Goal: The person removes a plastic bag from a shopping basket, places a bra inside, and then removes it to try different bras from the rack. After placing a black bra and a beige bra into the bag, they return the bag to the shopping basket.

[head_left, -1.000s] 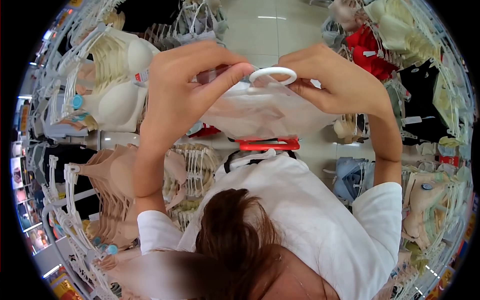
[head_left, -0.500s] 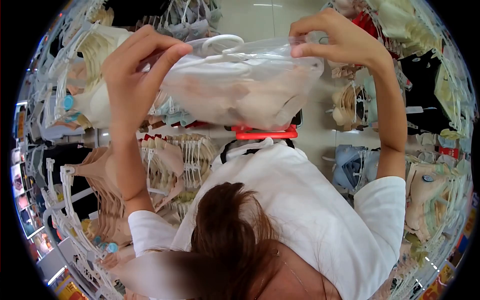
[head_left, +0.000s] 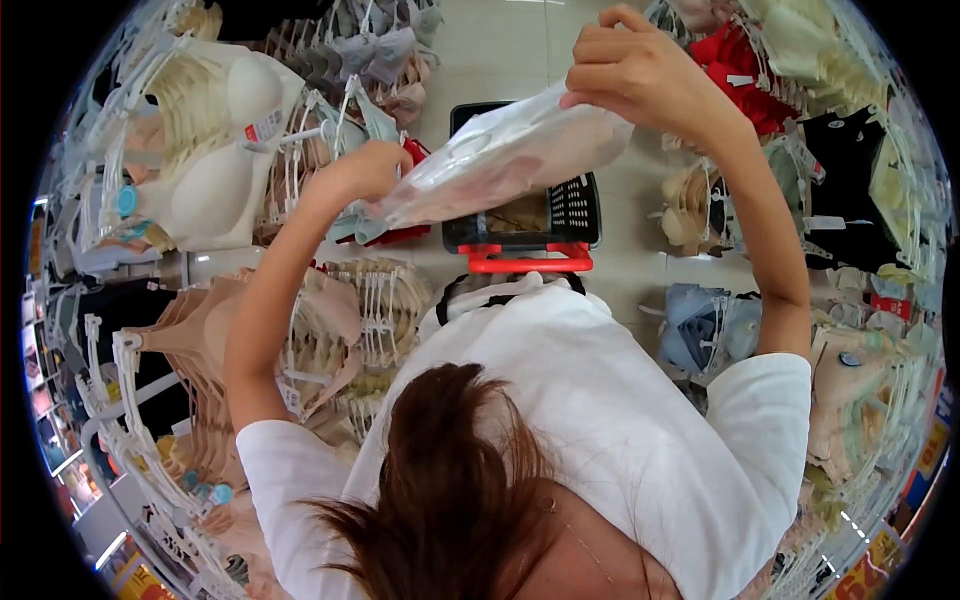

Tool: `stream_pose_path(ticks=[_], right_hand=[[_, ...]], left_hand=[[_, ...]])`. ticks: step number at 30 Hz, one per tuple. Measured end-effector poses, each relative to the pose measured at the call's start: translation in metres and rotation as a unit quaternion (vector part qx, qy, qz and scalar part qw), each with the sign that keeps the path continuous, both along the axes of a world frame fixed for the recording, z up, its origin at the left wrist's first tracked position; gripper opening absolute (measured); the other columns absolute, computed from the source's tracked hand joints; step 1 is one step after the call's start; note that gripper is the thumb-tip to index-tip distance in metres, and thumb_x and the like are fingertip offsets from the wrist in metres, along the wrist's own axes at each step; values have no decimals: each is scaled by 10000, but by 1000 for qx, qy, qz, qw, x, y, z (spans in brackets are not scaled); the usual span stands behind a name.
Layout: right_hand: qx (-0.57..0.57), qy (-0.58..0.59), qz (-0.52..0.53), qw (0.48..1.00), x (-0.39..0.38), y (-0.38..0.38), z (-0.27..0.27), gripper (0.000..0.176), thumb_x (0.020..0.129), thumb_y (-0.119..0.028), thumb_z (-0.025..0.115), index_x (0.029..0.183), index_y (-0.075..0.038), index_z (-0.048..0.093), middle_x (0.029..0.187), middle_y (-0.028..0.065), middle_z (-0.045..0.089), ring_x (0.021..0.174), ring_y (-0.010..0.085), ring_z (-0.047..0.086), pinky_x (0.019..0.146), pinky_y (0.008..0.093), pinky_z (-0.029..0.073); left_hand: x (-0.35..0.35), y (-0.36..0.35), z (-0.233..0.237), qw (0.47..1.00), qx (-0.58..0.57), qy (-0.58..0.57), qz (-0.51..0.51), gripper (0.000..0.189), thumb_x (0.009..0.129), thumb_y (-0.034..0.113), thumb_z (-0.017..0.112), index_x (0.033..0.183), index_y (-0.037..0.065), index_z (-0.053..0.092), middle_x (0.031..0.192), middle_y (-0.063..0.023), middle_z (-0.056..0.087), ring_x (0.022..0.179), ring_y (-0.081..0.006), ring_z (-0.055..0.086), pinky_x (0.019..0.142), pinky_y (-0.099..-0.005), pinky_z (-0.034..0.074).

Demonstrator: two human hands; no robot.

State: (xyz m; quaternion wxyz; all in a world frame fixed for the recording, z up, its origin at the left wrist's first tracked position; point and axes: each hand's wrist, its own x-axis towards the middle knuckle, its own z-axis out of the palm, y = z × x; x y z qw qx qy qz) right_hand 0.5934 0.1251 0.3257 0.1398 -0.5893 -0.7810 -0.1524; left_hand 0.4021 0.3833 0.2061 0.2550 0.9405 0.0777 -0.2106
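A clear plastic bag (head_left: 500, 165) with beige and pinkish contents, blurred through the film, is stretched slantwise between my hands above the cart. My right hand (head_left: 640, 70) pinches its upper right end, fingers curled. At the lower left end, my left hand (head_left: 375, 170) is closed against the bag's edge, its fingertips hidden. Just below the bag is a black shopping basket (head_left: 577, 215) with a red handle (head_left: 530, 264), close to my body. Something brownish (head_left: 517, 217) lies inside the basket.
Racks of hanging bras line both sides of the aisle: cream bras (head_left: 215, 190) and beige bras (head_left: 200, 335) on the left, blue bras (head_left: 695, 325) and red bras (head_left: 735, 75) on the right. Pale floor tiles (head_left: 490, 45) run ahead between them.
My left hand has moved down and right, tilting the bag from level to slanted. The white hanger at the bag's top no longer shows, and the basket beneath has come into view.
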Motion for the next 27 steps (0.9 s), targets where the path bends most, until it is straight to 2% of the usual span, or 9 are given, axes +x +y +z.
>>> stream_pose_path(ticks=[2, 4, 5, 9, 16, 18, 19, 21, 27], right_hand=[[-10, -23, 24, 999, -2, 0, -4, 151, 737, -173, 662, 714, -69, 556, 673, 16, 477, 715, 178, 500, 797, 309, 378], [-21, -16, 8, 1000, 2, -6, -8, 156, 735, -176, 665, 713, -67, 556, 676, 15, 480, 728, 175, 502, 796, 314, 378], [-28, -11, -11, 1000, 4, -11, -11, 160, 732, -178, 668, 712, -65, 556, 678, 14, 483, 741, 173, 505, 796, 318, 378], [-24, 29, -37, 999, 23, -23, -58, 150, 728, -179, 673, 725, -68, 572, 679, 11, 486, 760, 166, 509, 788, 319, 378], [18, 40, -121, 992, 13, -36, -74, 105, 779, -198, 633, 746, -101, 615, 703, -2, 548, 757, 167, 518, 769, 323, 369], [-33, 55, -87, 994, 14, -36, -94, 135, 784, -210, 633, 724, -90, 615, 664, 8, 561, 717, 175, 517, 730, 330, 374], [-29, 52, -84, 995, 13, -35, -93, 135, 784, -210, 633, 724, -90, 615, 664, 8, 561, 717, 175, 517, 730, 330, 374], [-86, 109, -87, 986, 4, -35, -91, 162, 802, -222, 622, 728, -79, 628, 617, 35, 570, 638, 210, 517, 713, 329, 372], [-148, 264, -261, 916, 3, -26, -107, 289, 770, -285, 672, 920, -41, 636, 588, 91, 534, 610, 248, 517, 600, 361, 413]], left_hand=[[5, 1, -5, 998, 17, 47, -49, 249, 801, 165, 586, 941, -39, 610, 624, -142, 612, 488, -250, 607, 488, -353, 483], [9, -17, 20, 988, 74, -75, 112, 235, 786, 185, 613, 847, -38, 656, 662, -175, 629, 639, -330, 634, 608, -392, 497], [8, -18, 22, 948, 174, -234, 131, 243, 782, 201, 624, 821, -36, 654, 737, -192, 637, 730, -357, 619, 674, -405, 485], [7, -18, 4, 908, 267, -276, 168, 227, 785, 213, 631, 815, -10, 661, 789, -184, 628, 759, -347, 611, 671, -412, 478], [0, -37, 51, 850, 313, -381, 186, 122, 687, 181, 683, 788, 112, 686, 847, -10, 546, 854, -210, 516, 669, -347, 471], [-4, -28, 45, 834, 349, -420, 86, 128, 700, 165, 681, 791, 75, 679, 851, -34, 574, 801, -236, 553, 655, -358, 466], [-4, -28, 43, 831, 353, -421, 88, 128, 700, 165, 681, 791, 75, 679, 851, -34, 574, 801, -236, 553, 655, -358, 466], [-3, -33, 35, 879, 172, -406, 181, 143, 722, 155, 671, 793, 31, 667, 843, -71, 597, 719, -263, 579, 637, -353, 461], [-6, -46, 54, 868, 124, -430, 216, 126, 741, 112, 646, 788, -5, 648, 820, -104, 602, 654, -273, 585, 618, -343, 458]])
